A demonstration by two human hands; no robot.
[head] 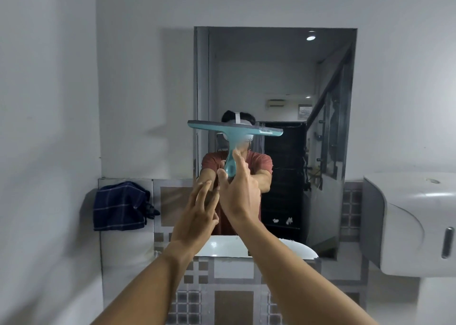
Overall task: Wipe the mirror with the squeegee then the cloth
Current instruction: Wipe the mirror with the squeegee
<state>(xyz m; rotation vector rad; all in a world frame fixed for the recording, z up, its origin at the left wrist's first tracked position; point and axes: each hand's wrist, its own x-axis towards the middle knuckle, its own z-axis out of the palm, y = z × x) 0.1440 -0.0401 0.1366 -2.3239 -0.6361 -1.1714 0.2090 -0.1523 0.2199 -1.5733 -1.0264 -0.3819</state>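
Observation:
A rectangular mirror (278,73) hangs on the wall straight ahead. My right hand (239,191) grips the handle of a teal squeegee (232,129), whose blade lies almost level across the mirror's middle left, tilted slightly down to the right. Just below and left of it, my left hand (197,213) is raised with fingers spread and holds nothing. A dark blue checked cloth (121,206) hangs against the wall, left of the mirror's lower edge.
A white dispenser (417,223) juts out from the wall at the right. The white rim of a basin (303,250) shows below the mirror. Patterned tiles (217,287) cover the wall underneath. A person's reflection fills the mirror's middle.

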